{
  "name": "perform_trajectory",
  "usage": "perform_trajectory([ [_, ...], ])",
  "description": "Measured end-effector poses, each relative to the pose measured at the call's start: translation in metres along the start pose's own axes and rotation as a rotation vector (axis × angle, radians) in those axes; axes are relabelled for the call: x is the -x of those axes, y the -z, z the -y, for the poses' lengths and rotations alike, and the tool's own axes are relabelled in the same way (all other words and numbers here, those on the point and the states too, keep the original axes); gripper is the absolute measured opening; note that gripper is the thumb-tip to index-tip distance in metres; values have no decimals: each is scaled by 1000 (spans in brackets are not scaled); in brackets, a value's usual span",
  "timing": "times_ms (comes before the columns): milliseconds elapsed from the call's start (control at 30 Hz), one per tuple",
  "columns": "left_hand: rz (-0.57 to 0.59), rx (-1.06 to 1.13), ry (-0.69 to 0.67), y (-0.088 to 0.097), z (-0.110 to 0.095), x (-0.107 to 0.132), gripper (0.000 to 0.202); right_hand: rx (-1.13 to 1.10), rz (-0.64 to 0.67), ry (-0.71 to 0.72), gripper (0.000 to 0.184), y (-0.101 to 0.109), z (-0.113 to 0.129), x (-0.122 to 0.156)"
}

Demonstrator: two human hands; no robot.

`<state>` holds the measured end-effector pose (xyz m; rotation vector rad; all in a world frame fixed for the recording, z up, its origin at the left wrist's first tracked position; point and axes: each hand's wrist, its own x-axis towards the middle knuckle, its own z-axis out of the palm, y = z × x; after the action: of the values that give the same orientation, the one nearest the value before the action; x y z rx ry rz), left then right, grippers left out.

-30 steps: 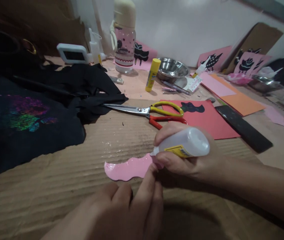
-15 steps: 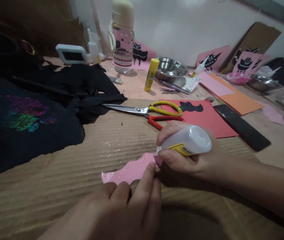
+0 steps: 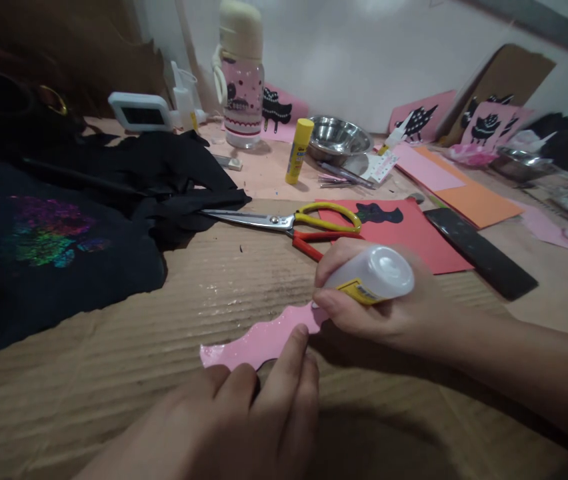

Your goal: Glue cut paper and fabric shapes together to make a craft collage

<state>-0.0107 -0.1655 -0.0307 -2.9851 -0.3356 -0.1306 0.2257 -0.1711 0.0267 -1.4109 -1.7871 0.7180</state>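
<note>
A wavy-edged pink paper cutout lies on the corrugated cardboard, its upper edge shiny with wet glue. My left hand holds it down from below, index fingertip pressed on its face and the other fingers bent; the thumb is hidden. Wrapped round a translucent glue bottle with a yellow label is my right hand. The bottle is tilted, its nozzle down at the cutout's right end, which the fingers partly cover.
Scissors with yellow and red handles lie beyond my hands, by red paper with a dark cutout on it. Black cloth spreads at left. Behind stand a glue stick, a metal bowl and a water bottle.
The glue bottle's nozzle has shifted slightly along the cutout's upper edge toward its right end. My left hand keeps its place on the paper; the whole view has drifted slightly.
</note>
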Motion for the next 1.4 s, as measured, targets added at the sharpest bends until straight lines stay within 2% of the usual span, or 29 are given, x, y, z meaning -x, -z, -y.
perform_trajectory([
  [167,-2,5,1,-4,2,1,64,-125,-69,58,17,-5,-6,2],
  [300,13,-40,-8,-3,1,1,65,-137,-19,134,22,-5,-8,1],
  [400,53,-32,2,-1,1,1,66,-86,-2,104,24,-3,-7,0],
  [600,-91,7,14,-7,3,3,58,26,-35,48,23,0,-6,1],
  [833,-43,-56,-59,-1,8,-1,62,55,-94,28,26,7,-7,-1],
  [967,-27,-64,-64,-1,7,-2,63,-27,-120,31,22,8,-5,2],
  [1133,-35,-67,-46,-7,3,4,65,-136,-27,27,19,2,-6,3],
  [1400,-38,-79,-42,-2,5,-4,60,60,-28,0,29,10,-5,-3],
])
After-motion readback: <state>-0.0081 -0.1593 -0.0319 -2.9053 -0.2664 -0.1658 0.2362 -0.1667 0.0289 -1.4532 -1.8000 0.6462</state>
